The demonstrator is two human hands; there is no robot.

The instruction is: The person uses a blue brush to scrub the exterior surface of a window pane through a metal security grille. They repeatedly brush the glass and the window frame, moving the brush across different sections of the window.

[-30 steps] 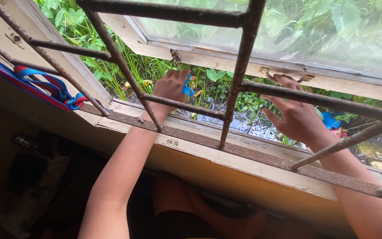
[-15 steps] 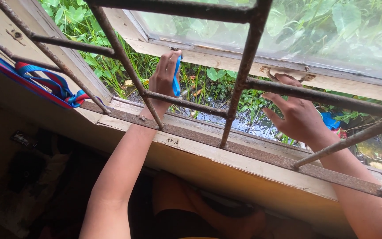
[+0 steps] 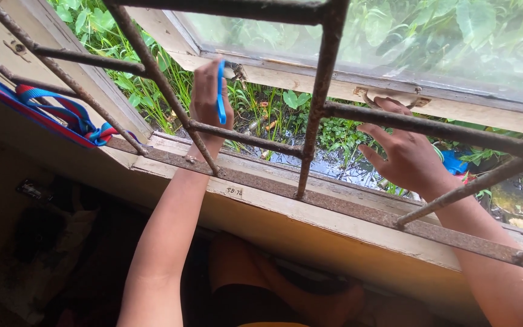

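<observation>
Both my arms reach out through a rusty iron window grille (image 3: 310,145). My left hand (image 3: 208,94) is shut on a small flat blue tool (image 3: 220,94), raised close to the lower left corner of the open window sash's wooden frame (image 3: 286,75). My right hand (image 3: 404,154) has its fingers spread and its fingertips rest on the metal handle (image 3: 388,95) on the sash's bottom rail. The sash holds a dirty glass pane (image 3: 407,36).
A worn wooden sill (image 3: 334,212) runs under the grille. A blue and red strap (image 3: 68,118) is looped on a bar at the left. Green plants and dark wet ground (image 3: 334,166) lie outside. My bent legs are in shadow below.
My left hand has risen with the blue tool, from the level of the lower crossbar up toward the sash's corner. My right hand has stayed at the handle.
</observation>
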